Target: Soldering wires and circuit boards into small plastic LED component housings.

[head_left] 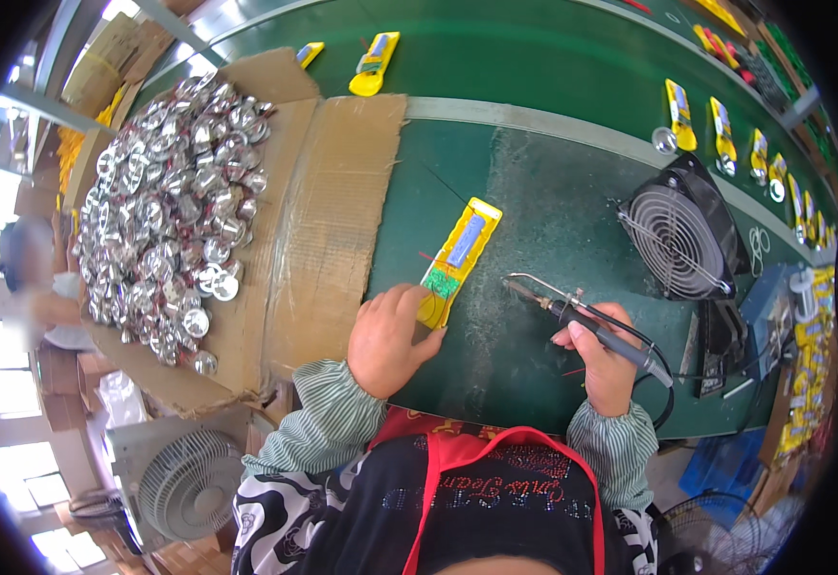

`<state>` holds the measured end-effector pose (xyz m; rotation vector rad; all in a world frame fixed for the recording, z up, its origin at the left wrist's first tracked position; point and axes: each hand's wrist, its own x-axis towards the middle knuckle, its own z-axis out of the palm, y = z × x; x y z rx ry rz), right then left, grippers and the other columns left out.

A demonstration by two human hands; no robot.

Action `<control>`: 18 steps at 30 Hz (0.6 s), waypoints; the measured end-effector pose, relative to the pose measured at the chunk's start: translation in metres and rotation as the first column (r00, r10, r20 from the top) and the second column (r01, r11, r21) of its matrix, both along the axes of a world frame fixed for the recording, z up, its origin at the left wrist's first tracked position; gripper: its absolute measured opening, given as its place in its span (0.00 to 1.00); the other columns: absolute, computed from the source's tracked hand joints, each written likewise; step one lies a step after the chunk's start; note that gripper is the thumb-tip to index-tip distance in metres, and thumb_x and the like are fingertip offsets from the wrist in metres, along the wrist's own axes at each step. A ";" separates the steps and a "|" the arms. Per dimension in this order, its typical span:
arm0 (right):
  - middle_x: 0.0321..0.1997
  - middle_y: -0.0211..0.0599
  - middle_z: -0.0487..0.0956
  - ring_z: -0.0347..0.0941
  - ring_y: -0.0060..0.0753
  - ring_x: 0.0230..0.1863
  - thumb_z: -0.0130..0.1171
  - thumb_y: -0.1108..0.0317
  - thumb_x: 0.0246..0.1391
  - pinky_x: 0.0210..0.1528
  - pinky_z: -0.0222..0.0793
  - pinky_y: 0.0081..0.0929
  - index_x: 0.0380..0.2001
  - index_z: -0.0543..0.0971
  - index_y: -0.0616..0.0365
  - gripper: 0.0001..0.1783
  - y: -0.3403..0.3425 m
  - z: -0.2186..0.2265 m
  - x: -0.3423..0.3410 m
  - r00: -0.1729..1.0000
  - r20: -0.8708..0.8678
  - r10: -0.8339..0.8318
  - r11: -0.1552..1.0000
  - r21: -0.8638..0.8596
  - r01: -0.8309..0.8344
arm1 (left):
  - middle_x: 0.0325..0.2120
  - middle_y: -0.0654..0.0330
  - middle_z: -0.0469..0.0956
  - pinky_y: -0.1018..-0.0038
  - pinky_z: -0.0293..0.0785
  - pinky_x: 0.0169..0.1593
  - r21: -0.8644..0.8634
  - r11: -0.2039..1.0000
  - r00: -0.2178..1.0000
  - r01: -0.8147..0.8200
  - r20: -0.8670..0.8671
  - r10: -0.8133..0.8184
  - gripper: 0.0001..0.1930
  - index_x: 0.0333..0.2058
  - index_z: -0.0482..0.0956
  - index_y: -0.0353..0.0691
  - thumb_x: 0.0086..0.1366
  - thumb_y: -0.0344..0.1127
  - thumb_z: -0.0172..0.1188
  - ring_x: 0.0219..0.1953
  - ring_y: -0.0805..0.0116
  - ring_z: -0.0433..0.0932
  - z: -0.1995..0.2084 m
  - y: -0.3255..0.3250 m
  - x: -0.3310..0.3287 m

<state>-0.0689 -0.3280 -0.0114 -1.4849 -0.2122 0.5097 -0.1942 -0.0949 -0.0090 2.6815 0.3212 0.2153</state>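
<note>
A yellow plastic casing (489,213) lies slantwise on the green bench top in front of me. It holds a blue cylindrical battery (466,240) and, nearer to me, a small green circuit board (441,283) with thin red and dark wires. My left hand (387,337) is closed on the casing's near end, with the thumb along its right side. In my right hand (603,356) is a soldering iron (591,323) with a thin metal feed tube fixed along it. The iron's tip points left toward the casing and stays apart from it.
On the left, a cardboard box (328,220) holds a heap of silver reflector cups (174,211). A black fan with a round grille (673,235) stands at the right. Beyond the bench runs a green belt (534,57) carrying several yellow casings (375,65). A blurred person (31,278) is at far left.
</note>
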 end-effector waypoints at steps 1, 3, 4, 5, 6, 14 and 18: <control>0.30 0.42 0.79 0.77 0.26 0.29 0.56 0.78 0.49 0.34 0.72 0.20 0.36 0.70 0.66 0.10 -0.001 0.001 -0.001 1.000 0.001 -0.016 1.000 0.001 0.016 | 0.40 0.52 0.72 0.66 0.72 0.39 -0.078 0.997 1.000 -0.020 -0.004 0.020 0.25 0.45 0.68 0.36 0.50 0.38 0.64 0.34 0.55 0.75 0.001 0.004 0.005; 0.30 0.41 0.79 0.77 0.26 0.29 0.57 0.77 0.49 0.33 0.72 0.20 0.36 0.70 0.66 0.10 -0.001 0.003 0.002 0.999 -0.016 -0.051 0.998 0.021 0.051 | 0.40 0.51 0.72 0.67 0.72 0.38 -0.152 0.988 1.000 -0.002 0.005 0.003 0.25 0.45 0.68 0.36 0.50 0.38 0.65 0.32 0.56 0.75 0.004 0.010 0.028; 0.30 0.41 0.79 0.77 0.26 0.29 0.57 0.77 0.49 0.33 0.72 0.20 0.36 0.70 0.66 0.10 -0.003 0.003 0.005 0.999 -0.004 -0.053 0.998 0.033 0.053 | 0.41 0.51 0.72 0.68 0.72 0.37 -0.216 0.976 1.000 -0.010 0.009 0.013 0.24 0.45 0.68 0.37 0.50 0.38 0.65 0.30 0.57 0.76 0.008 0.013 0.043; 0.29 0.41 0.79 0.77 0.26 0.29 0.57 0.76 0.49 0.33 0.71 0.19 0.36 0.71 0.66 0.10 -0.007 0.003 0.006 0.998 0.004 -0.069 0.998 -0.013 0.069 | 0.41 0.51 0.72 0.68 0.72 0.37 -0.206 0.979 1.000 -0.006 0.023 0.011 0.24 0.45 0.68 0.37 0.50 0.38 0.65 0.30 0.57 0.76 0.010 0.015 0.061; 0.28 0.40 0.79 0.76 0.25 0.28 0.57 0.76 0.49 0.33 0.71 0.19 0.35 0.71 0.66 0.10 -0.010 0.001 0.007 0.996 0.014 -0.083 0.995 -0.059 0.084 | 0.40 0.51 0.72 0.68 0.73 0.37 -0.198 0.978 0.997 0.060 0.066 -0.048 0.24 0.45 0.68 0.37 0.51 0.38 0.65 0.29 0.58 0.77 0.008 0.018 0.083; 0.26 0.42 0.79 0.76 0.27 0.27 0.58 0.76 0.48 0.31 0.72 0.20 0.35 0.70 0.67 0.11 -0.020 -0.002 0.013 0.979 0.012 -0.205 0.974 -0.099 0.205 | 0.48 0.47 0.69 0.66 0.68 0.54 -0.630 0.694 0.937 0.349 0.229 -0.264 0.29 0.53 0.65 0.39 0.53 0.38 0.63 0.50 0.56 0.72 -0.019 -0.010 0.321; 0.26 0.42 0.79 0.77 0.28 0.27 0.58 0.77 0.49 0.30 0.72 0.20 0.35 0.70 0.68 0.11 -0.022 -0.002 0.021 0.969 -0.014 -0.246 0.966 -0.082 0.244 | 0.52 0.49 0.68 0.66 0.65 0.57 -0.525 0.743 0.908 0.417 0.275 -0.316 0.30 0.55 0.64 0.39 0.54 0.39 0.60 0.54 0.57 0.68 -0.008 0.004 0.356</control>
